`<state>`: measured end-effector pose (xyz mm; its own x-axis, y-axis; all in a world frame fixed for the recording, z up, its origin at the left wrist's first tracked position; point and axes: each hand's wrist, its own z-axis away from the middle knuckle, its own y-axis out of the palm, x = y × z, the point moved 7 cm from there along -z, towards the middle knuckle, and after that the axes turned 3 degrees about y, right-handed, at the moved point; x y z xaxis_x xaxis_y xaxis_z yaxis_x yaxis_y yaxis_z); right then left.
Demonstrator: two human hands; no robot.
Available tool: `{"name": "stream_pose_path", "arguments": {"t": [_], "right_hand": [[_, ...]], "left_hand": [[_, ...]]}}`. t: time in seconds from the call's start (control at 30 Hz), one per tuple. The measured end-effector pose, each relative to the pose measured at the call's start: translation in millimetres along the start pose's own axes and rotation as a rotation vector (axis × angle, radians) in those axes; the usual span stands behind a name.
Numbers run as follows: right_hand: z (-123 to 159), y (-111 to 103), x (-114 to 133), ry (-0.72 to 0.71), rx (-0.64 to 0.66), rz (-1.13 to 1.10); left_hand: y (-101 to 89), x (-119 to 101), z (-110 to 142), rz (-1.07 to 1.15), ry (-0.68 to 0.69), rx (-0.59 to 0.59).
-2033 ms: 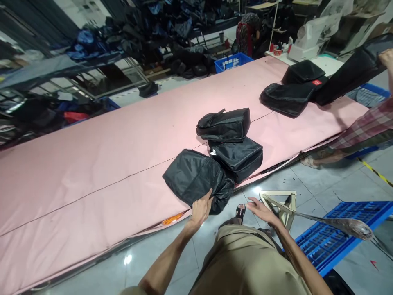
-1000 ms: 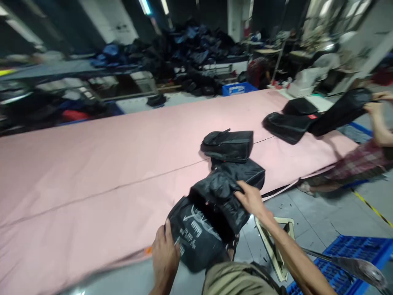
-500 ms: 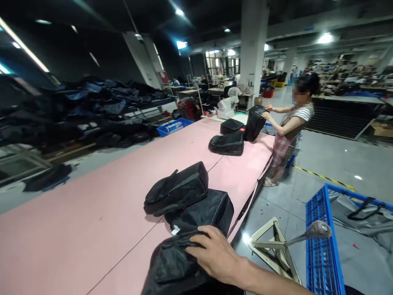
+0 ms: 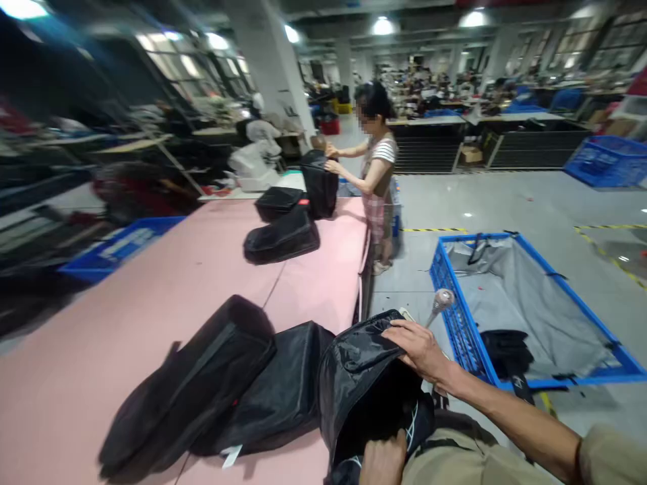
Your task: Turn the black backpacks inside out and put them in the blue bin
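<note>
While the right hand (image 4: pixel 417 347) pinches the top rim and the left hand (image 4: pixel 383 461) grips the bottom, the black bag (image 4: pixel 361 384) sags at the pink bench's (image 4: pixel 151 296) near-right edge: light, limp, slick fabric, best held by its seams.

left hand (image 4: pixel 383 463) cut off below
</note>
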<state>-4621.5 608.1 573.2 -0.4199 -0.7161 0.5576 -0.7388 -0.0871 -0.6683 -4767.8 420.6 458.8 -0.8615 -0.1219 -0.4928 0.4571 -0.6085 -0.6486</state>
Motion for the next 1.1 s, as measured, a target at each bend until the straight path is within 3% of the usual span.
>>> {"name": "stream_pose_path", "arguments": {"t": [0.1, 0.17, 0.23, 0.3, 0.37, 0.4, 0.47, 0.57, 0.67, 0.73, 0.8, 0.87, 1.0, 1.1], "right_hand": [[25, -50, -10, 0.088, -0.234, -0.002], [41, -81, -9, 0.152, -0.339, 0.057], [58, -108, -8, 0.214, -0.417, 0.154], [75, -130, -11, 0.281, -0.461, 0.248], [90, -146, -19, 0.348, -0.492, 0.325], [96, -152, -25, 0.380, -0.510, 0.363], [103, -158, -38, 0.427, -0.537, 0.428], [106, -154, -65, 0.472, -0.562, 0.449], [104, -142, -103, 0.524, -0.592, 0.354], [104, -131, -133, 0.589, -0.583, 0.222], [104, -119, -168, 0.717, -0.542, 0.072], [104, -107, -204, 0.909, -0.468, -0.071], [92, -77, -273, 1.190, -0.273, -0.393], [76, -55, -322, 1.283, -0.298, -0.564]], "left_hand": [[9.0, -13, -28, -0.373, 0.049, 0.189], [-0.4, -42, -38, -0.412, 0.255, 0.133], [-28.8, -96, -30, -0.345, 0.690, -0.087], [-71.9, -150, -4, -0.237, 1.156, -0.413], [-111.1, -184, 9, -0.152, 1.397, -0.678], [-126.8, -195, 4, -0.138, 1.406, -0.782], [-146.7, -205, -30, -0.161, 1.259, -0.881], [-150.3, -193, -113, -0.223, 0.969, -0.826], [-143.9, -176, -183, -0.184, 0.903, -0.773], [-143.5, -167, -216, -0.095, 0.898, -0.781], [-145.8, -160, -242, 0.000, 0.889, -0.799], [-150.2, -152, -271, 0.063, 0.781, -0.774], [-157.8, -132, -341, 0.118, 0.405, -0.463], [-167.3, -128, -384, 0.380, 0.282, -0.227]]}}
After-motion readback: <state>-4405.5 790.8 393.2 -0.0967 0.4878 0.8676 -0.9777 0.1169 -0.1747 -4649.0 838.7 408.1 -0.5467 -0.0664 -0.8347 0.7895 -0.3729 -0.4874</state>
